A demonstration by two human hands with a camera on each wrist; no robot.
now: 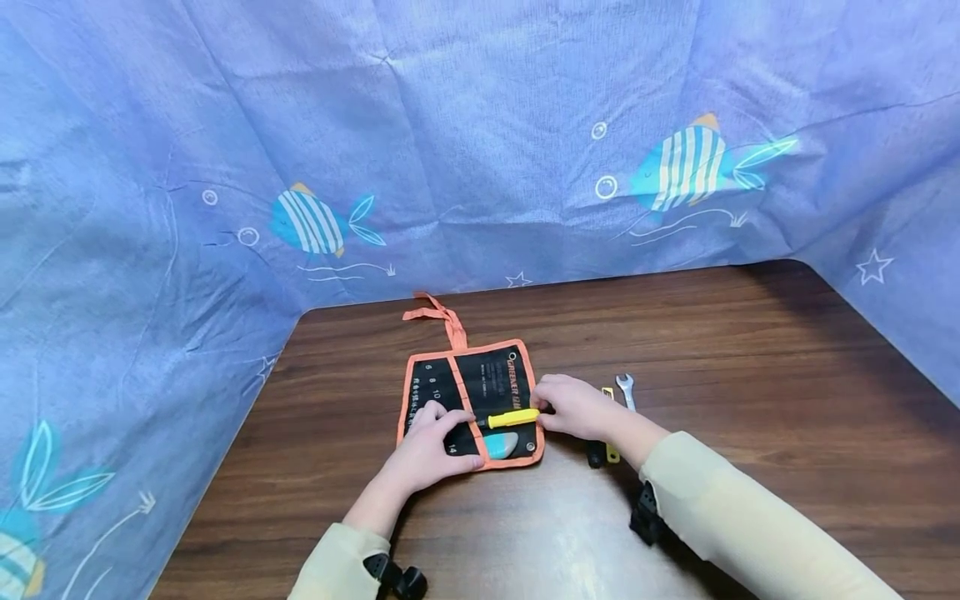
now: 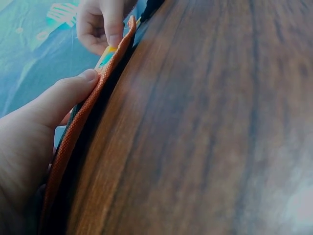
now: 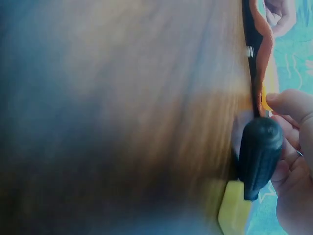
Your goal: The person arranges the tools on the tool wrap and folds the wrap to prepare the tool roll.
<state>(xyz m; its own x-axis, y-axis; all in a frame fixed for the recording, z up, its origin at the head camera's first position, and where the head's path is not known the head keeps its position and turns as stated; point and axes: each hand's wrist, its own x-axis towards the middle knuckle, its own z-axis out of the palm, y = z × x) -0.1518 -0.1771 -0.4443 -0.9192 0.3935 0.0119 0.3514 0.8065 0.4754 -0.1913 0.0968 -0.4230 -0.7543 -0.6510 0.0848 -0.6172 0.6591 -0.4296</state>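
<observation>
Pouch (image 1: 486, 379) gripped w/ L hand (image 1: 427, 446), yel. tool (image 1: 513, 418) pinched w/ R hand (image 1: 576, 407), just beside teal tool (image 1: 502, 445).

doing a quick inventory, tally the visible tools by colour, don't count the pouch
Yellow: 2 (yellow handle pinched by right hand; yellow piece partly hidden, taken as one)
Teal: 1 (teal handle)
Black: 1 (black handle)
Silver: 1 (wrench)
Total: 5
</observation>
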